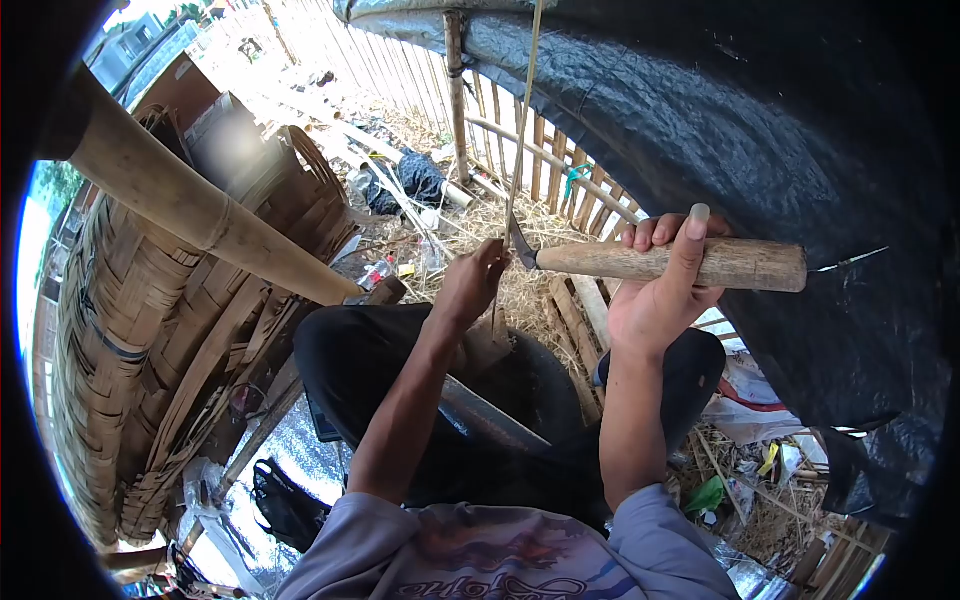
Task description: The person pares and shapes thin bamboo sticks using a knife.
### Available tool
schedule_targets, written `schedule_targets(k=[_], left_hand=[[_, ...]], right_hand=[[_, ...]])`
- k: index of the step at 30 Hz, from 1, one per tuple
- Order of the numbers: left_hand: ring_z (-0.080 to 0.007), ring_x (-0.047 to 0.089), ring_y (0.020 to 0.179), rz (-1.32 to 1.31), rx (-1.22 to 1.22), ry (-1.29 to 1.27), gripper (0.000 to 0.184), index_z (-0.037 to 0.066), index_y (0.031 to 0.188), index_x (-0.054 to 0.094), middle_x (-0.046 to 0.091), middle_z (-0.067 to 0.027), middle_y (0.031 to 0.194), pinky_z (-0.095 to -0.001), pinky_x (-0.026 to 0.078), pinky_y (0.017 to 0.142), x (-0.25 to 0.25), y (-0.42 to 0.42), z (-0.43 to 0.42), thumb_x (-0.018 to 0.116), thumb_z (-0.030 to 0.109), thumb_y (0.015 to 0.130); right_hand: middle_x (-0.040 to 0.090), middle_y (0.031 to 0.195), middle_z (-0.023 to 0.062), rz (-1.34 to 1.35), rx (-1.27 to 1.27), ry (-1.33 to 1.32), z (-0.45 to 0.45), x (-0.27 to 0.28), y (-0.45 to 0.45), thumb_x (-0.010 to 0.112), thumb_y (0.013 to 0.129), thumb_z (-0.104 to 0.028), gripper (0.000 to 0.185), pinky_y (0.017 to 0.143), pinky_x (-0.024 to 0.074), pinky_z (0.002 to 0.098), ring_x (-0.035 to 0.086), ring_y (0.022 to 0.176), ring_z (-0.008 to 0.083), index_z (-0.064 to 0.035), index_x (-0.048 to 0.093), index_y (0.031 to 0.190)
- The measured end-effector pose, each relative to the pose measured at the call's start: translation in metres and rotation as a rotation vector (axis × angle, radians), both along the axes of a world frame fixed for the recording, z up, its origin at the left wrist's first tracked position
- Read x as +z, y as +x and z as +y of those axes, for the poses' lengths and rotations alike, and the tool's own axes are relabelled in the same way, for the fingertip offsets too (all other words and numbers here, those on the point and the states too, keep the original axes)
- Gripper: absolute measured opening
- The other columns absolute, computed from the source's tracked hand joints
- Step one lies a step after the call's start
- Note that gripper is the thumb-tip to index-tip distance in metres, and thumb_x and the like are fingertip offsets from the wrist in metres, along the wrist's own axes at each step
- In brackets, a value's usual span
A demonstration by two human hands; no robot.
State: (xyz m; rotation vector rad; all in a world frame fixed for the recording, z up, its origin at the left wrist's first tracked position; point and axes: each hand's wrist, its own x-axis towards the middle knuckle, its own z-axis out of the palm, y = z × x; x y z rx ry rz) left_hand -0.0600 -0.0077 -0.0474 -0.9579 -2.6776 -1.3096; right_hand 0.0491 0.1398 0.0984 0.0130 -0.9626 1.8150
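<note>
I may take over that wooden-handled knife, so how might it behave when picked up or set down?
The knife probably feels handle-heavy, since its wooden handle is long and thick beside the small dark blade. Laid down, it may roll a little, as the handle looks rounded. The dull, bare wood suggests little slipperiness.

A knife [610, 261] with a thick, worn wooden handle is held nearly level, its dark blade [523, 248] seemingly touching a long, thin, yellowish strip [526, 110] standing almost upright
</note>
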Motion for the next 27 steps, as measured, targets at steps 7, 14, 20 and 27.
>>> schedule_targets(k=[7, 14, 20, 27], left_hand=[[-0.0235, 0.044, 0.124, -0.034, -0.001, 0.399, 0.047, 0.005, 0.131, 0.045, 0.051, -0.0121, 0.13, -0.0416, 0.036, 0.1, 0.145, -0.017, -0.016, 0.053, 0.027, 0.091], [-0.0047, 0.034, 0.051, -0.006, -0.354, 0.951, 0.039, 0.01, 0.086, 0.047, 0.038, 0.0031, 0.062, -0.0219, 0.029, 0.044, 0.216, -0.03, 0.04, 0.031, 0.043, 0.1], [-0.0022, 0.021, 0.048, -0.058, -0.289, 1.139, 0.038, 0.012, 0.075, 0.04, 0.028, 0.0062, 0.061, -0.0203, 0.016, 0.042, 0.193, -0.038, 0.05, 0.035, 0.039, 0.1], [-0.0031, 0.022, 0.047, 0.016, -0.196, 1.107, 0.038, 0.012, 0.072, 0.04, 0.027, 0.0063, 0.06, -0.02, 0.016, 0.041, 0.191, -0.045, 0.046, 0.037, 0.038, 0.1]], right_hand=[[0.046, 0.072, 0.0015, -0.013, 0.041, -0.001, -0.006, 0.0, 0.001, 0.063, 0.088, -0.019, 0.023, 0.061, 0.0416, 0.03, 0.046, 0.066, 0.0118, -0.0117, 0.046, 0.102], [0.046, 0.072, 0.0026, -0.013, 0.085, 0.002, -0.023, 0.005, -0.004, 0.064, 0.087, -0.02, 0.024, 0.061, 0.0429, 0.0305, 0.047, 0.063, 0.0123, -0.0126, 0.045, 0.1], [0.046, 0.073, 0.0023, 0.226, -0.011, 0.082, -0.029, 0.009, -0.008, 0.062, 0.089, -0.017, 0.024, 0.06, 0.0429, 0.0307, 0.046, 0.063, 0.0117, -0.0122, 0.042, 0.102], [0.046, 0.073, 0.0006, 0.118, 0.051, 0.094, -0.028, 0.001, -0.008, 0.056, 0.093, -0.022, 0.018, 0.061, 0.0418, 0.0312, 0.045, 0.064, 0.0107, -0.0146, 0.042, 0.102]])
